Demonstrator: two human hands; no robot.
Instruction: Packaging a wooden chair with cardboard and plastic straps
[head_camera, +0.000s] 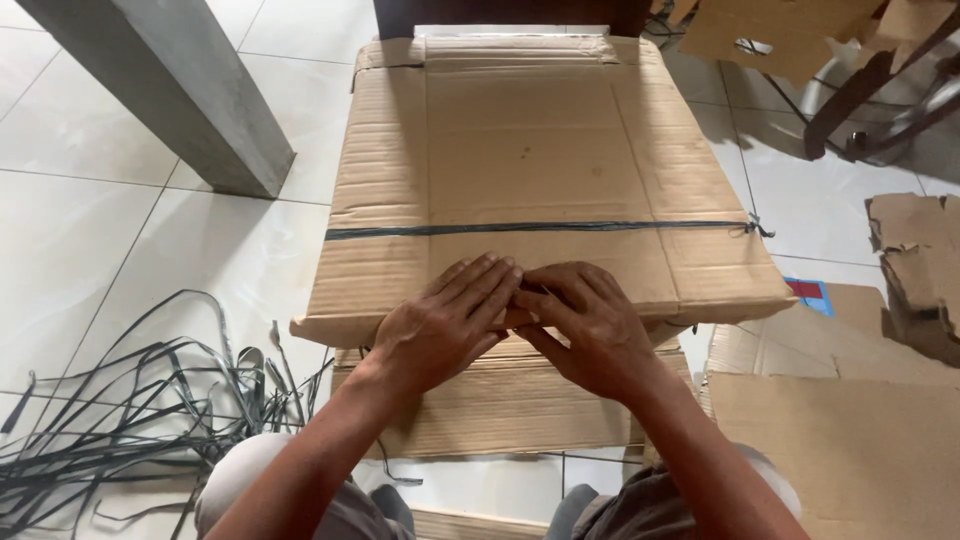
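Flattened cardboard stack (530, 150) lies centre, a strap (540, 228) across it; left hand (440, 325) and right hand (585, 330) rest together on its near edge. Loose straps (120, 420) lie left, a pillar (170, 90) behind them, cardboard sheets (850, 440) right.

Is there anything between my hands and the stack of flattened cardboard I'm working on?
No, nothing visible. The left hand and right hand both rest directly on the near edge of the flattened cardboard stack, fingers meeting at the middle. The dark strap crosses the stack beyond them.
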